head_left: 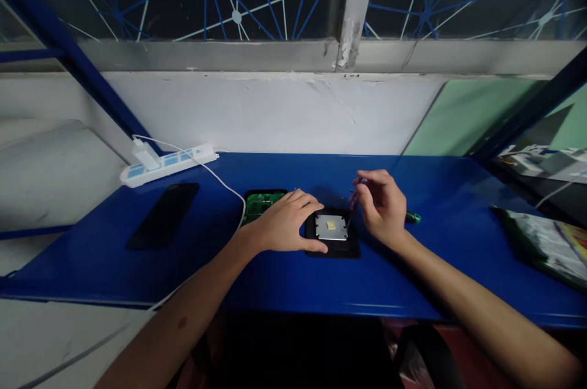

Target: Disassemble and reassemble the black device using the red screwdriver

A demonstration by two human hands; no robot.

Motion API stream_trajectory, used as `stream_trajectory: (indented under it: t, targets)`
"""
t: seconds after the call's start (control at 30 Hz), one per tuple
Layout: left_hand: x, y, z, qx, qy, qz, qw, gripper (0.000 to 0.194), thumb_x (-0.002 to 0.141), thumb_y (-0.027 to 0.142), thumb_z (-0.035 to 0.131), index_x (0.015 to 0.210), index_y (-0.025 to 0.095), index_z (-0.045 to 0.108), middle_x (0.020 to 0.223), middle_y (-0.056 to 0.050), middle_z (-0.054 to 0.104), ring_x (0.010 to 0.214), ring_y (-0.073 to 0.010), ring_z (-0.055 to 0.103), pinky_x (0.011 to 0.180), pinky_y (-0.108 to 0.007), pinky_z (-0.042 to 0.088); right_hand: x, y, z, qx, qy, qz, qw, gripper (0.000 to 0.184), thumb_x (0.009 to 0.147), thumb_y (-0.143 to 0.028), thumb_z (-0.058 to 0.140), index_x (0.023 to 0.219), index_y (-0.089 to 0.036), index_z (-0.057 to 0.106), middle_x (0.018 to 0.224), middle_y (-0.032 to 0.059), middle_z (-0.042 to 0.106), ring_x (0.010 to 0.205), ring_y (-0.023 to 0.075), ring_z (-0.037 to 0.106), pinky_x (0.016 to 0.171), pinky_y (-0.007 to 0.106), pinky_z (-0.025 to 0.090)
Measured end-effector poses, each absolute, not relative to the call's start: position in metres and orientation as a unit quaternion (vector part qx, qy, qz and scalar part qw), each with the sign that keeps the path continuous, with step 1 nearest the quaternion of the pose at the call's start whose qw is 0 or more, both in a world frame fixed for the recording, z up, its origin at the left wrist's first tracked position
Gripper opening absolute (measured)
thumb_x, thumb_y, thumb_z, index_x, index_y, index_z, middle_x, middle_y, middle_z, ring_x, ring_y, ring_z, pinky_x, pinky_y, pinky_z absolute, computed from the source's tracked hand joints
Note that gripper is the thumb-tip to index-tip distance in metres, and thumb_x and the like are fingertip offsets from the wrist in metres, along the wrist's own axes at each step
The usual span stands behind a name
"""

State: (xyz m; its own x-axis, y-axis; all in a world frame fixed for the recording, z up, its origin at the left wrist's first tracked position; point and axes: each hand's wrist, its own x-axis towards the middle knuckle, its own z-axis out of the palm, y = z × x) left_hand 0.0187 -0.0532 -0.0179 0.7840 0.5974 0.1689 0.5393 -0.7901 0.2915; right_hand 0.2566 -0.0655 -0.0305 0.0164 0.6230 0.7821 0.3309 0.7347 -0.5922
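A small black device (338, 243) with a silver metal plate (331, 227) in its middle lies on the blue table (293, 282). My left hand (285, 221) rests on its left edge, fingers curved round it and thumb along the front. My right hand (381, 205) hovers at the device's right side, fingers pinched on a thin screwdriver (354, 200) whose tip points down at the plate's right edge. A green circuit board (259, 202) in a black shell lies just left of my left hand.
A black phone (164, 215) lies flat at the left. A white power strip (167, 164) with a plug and white cable sits at the back left. A green-tipped tool (413, 216) lies behind my right hand. A printed packet (548, 242) lies at the far right.
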Motion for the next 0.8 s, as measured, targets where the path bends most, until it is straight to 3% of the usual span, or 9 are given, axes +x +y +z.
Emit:
stream_trajectory:
  t: [0.27, 0.53, 0.8]
  targets:
    - [0.0157, -0.0538, -0.0205, 0.939, 0.305, 0.08, 0.14, 0.113, 0.062, 0.087, 0.067, 0.146, 0.015, 0.043, 0.138, -0.015, 0.053, 0.13, -0.0359, 0.046, 0.115, -0.05, 0.032, 0.255, -0.068, -0.029, -0.342, -0.719, 0.106, 0.595, 0.032, 0.093, -0.01, 0.057, 0.121, -0.025, 0.06, 0.096, 0.003, 0.059, 0.065, 0.0111, 0.063, 0.057, 0.031, 0.056]
    - [0.0173, -0.0524, -0.0239, 0.941, 0.296, 0.094, 0.137, 0.108, 0.062, 0.084, 0.069, 0.142, 0.016, 0.046, 0.133, -0.015, 0.054, 0.126, -0.036, 0.048, 0.113, -0.052, 0.034, 0.255, -0.0684, -0.0311, -0.348, -0.718, 0.111, 0.592, 0.03, 0.092, -0.014, 0.057, 0.12, -0.026, 0.06, 0.095, 0.0042, 0.061, 0.071, 0.0153, 0.065, 0.061, 0.033, 0.057]
    - [0.0168, -0.054, -0.023, 0.939, 0.301, 0.092, 0.139, 0.109, 0.061, 0.082, 0.073, 0.143, 0.017, 0.043, 0.135, -0.015, 0.053, 0.127, -0.0363, 0.046, 0.111, -0.049, 0.036, 0.2542, -0.0681, -0.0311, -0.351, -0.717, 0.106, 0.593, 0.027, 0.093, -0.018, 0.057, 0.118, -0.026, 0.059, 0.094, 0.0046, 0.061, 0.066, 0.0143, 0.064, 0.057, 0.033, 0.058]
